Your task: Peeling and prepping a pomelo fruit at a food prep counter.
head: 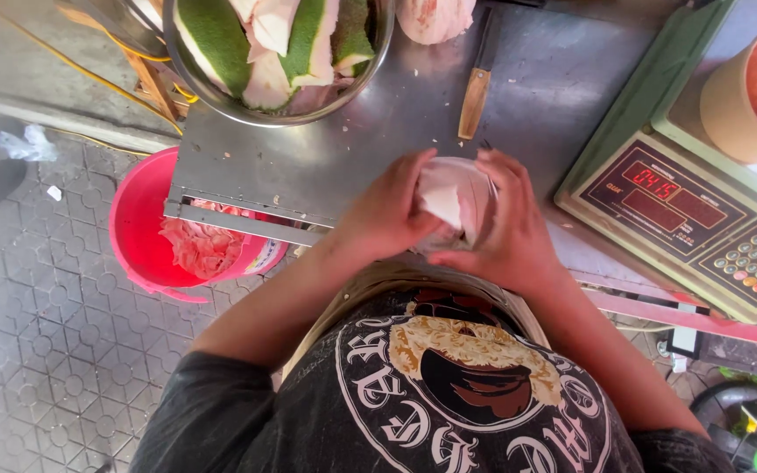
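At the near edge of the table: both hands meet around one piece of fruit, close to the person's chest
Left hand [387, 213]: wrapped over the left side of the peeled pomelo [454, 198], fingers curled onto its pale surface; grasping it
Right hand [508, 229]: cupped around the right and underside of the same fruit, thumb up along its edge; also grasping it
Peeled pomelo: whitish pith with a faint pink tinge (rind already off), held between the two palms just above the steel table [326, 158]; whether it rests on the metal I cannot tell
Knife [476, 92]: wooden handle, dark blade pointing away, lying flat on the table just beyond the hands; apart from them
Metal bowl [221, 98]: at the far left of the table, filled with green rinds and white pith
Another peeled fruit [435, 19]: pale and round, at the top edge, beside the bowl
Digital scale [689, 206]: green casing, red display, keypad, to the right of the right hand; a tan tub [729, 109] of pink flesh stands on its platform
Pink bucket [137, 229]: on the paved ground below the table's left corner, holding pink scraps
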